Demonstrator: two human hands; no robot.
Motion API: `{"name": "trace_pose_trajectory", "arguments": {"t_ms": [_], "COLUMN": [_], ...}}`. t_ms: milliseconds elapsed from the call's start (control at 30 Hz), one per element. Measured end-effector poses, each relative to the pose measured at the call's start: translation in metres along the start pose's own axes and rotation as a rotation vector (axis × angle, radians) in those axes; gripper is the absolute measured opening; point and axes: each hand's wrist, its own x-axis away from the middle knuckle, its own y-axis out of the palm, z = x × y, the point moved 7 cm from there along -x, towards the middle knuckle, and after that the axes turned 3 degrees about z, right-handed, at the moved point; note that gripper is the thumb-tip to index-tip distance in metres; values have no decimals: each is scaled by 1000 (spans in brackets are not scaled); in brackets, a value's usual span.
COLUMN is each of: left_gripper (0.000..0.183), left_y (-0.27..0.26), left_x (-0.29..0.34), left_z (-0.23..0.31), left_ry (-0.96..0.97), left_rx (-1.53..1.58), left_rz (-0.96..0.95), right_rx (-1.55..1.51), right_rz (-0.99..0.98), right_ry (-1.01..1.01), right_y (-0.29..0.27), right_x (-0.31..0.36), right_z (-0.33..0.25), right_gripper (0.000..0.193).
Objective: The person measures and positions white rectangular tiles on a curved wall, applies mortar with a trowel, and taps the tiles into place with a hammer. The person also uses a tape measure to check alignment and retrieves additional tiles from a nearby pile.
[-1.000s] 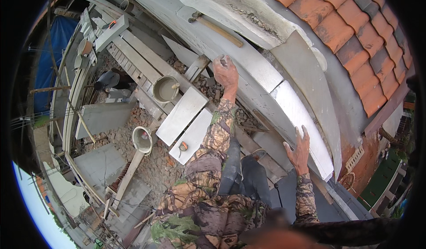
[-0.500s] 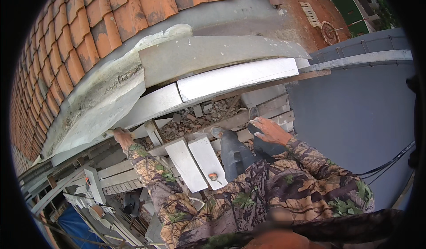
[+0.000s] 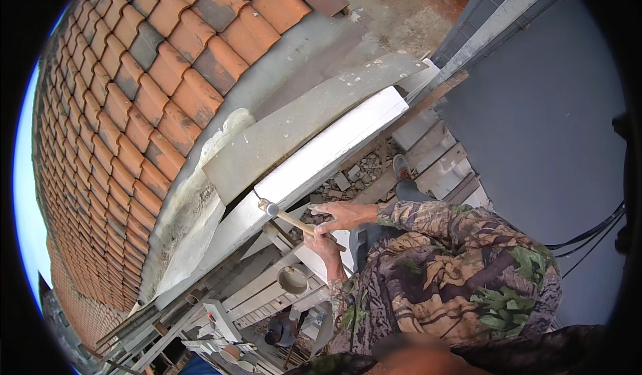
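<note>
1. At the far left, a roof of curved orange clay tiles (image 3: pixel 180 111) slopes down; along its lower edge lies a rough band of pale mortar (image 3: pixel 177 218).
2. Next comes a smooth, off-white block (image 3: pixel 229 236), its upper right end meeting a narrow dark joint.
3. The task's thing, a hammer with a pale wooden handle (image 3: pixel 291 220), sits with its head over that end of the off-white block, just beside the joint; whether it touches cannot be told.
4. Below the handle, a round grey bucket (image 3: pixel 292 279) stands by the planks (image 3: pixel 257 283).
5. The person's left hand (image 3: pixel 324 245) is clamped on the handle, near its lower end.
6. Beyond the joint runs a long, bright white block (image 3: pixel 331 146), with a thin grey sheet (image 3: pixel 294 131) along its roof-side edge.
7. The right hand (image 3: pixel 346 215) has fingers and thumb apart close by the handle; contact is unclear.
8. At the far right spreads a flat, dark grey surface (image 3: pixel 535 147).
9. The step in hand looks like readying the hammer; the next move seems to call for a firm left grip, the right fingers clear of the head.
</note>
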Motion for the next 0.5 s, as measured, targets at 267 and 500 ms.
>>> {"name": "trace_pose_trajectory", "arguments": {"t_ms": [267, 500], "left_gripper": [53, 95], "left_y": [201, 339], "left_x": [-20, -92], "left_z": [52, -6], "left_ry": [514, 825], "left_rx": [-886, -1277], "left_rz": [-926, -689], "right_rx": [-174, 280], "right_rz": [689, 1122], "right_ry": [140, 727], "right_y": [-199, -259], "right_x": [120, 267], "right_z": [69, 170], "right_gripper": [31, 46]}}
